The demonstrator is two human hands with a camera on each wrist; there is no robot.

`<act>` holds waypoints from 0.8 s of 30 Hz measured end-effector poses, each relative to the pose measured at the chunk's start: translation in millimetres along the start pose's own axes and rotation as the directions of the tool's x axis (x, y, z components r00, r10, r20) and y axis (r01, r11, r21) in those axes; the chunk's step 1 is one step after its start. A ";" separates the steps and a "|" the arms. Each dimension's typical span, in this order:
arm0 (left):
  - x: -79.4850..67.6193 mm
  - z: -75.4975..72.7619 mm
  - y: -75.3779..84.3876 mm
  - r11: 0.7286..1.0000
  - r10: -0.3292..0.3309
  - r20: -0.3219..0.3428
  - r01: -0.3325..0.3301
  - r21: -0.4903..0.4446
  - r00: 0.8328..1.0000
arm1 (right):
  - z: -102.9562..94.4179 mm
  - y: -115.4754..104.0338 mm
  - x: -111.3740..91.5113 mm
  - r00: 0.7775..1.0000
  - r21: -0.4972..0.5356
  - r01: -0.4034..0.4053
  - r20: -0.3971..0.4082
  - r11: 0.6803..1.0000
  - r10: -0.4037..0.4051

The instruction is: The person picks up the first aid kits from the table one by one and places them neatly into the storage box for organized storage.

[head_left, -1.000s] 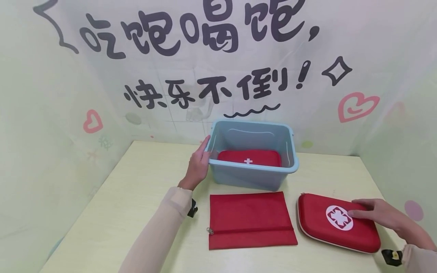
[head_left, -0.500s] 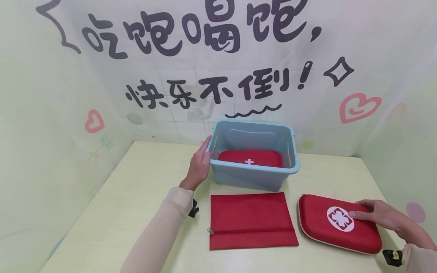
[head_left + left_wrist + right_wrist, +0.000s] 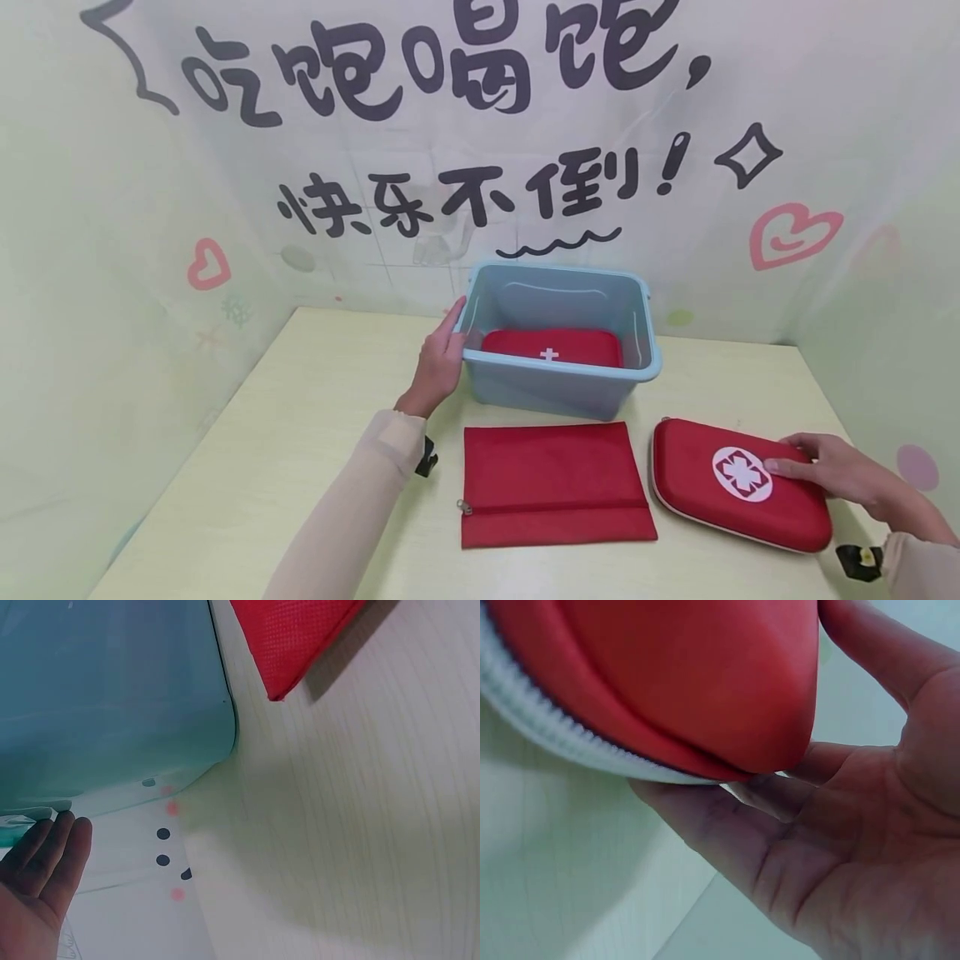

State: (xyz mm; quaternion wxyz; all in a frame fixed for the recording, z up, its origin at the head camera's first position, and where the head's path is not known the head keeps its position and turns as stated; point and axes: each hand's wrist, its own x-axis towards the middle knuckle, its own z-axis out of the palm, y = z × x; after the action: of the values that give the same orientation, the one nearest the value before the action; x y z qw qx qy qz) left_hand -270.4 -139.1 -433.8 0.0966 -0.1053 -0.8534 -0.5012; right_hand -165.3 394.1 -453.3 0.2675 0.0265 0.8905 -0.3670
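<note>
A light blue plastic storage bin (image 3: 547, 392) stands at the back of the table, with a red case (image 3: 581, 343) bearing a white cross inside it. My left hand (image 3: 437, 362) holds the bin's left rim; in the left wrist view its fingers (image 3: 64, 862) reach up under the rim, the thumb hidden. At the right, my right hand (image 3: 836, 471) grips the right end of a red zippered first-aid case (image 3: 697, 467) with a round white emblem. Its thumb lies on top, and the fingers (image 3: 720, 825) are underneath.
A flat red zippered pouch (image 3: 551, 467) lies in front of the bin, left of the first-aid case. Printed fabric walls (image 3: 360, 275) enclose the pale wooden table (image 3: 300, 417) at the back and both sides.
The right hand and the first-aid case have shifted slightly left and up in the head view during the last half second. The left hand, bin and pouch stay in place.
</note>
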 end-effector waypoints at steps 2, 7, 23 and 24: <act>0.0 0.3 0.1 1.000 0.002 0.001 -0.002 -0.001 1.000 | 0.1 0.8 0.0 1.000 0.008 0.008 0.001 1.000 -0.008; 0.2 0.4 0.0 1.000 0.011 0.000 -0.011 -0.007 1.000 | 1.0 1.6 -0.1 0.999 0.007 0.037 -0.023 0.999 -0.037; 0.1 3.4 -5.2 1.000 0.025 -0.012 -0.025 0.002 1.000 | 8.4 2.9 -0.8 0.978 -0.007 0.140 -0.155 0.990 -0.139; 0.0 3.2 -5.5 1.000 0.026 -0.012 -0.026 0.002 1.000 | 8.7 2.6 -0.8 0.976 -0.010 0.145 -0.165 0.989 -0.144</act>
State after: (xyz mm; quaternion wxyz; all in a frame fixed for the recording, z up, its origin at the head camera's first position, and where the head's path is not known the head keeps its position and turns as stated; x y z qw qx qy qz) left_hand -272.0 -138.9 -439.9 0.1080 -0.1133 -0.8518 -0.4999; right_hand -160.0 390.2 -459.7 0.1652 -0.0077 0.9089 -0.3828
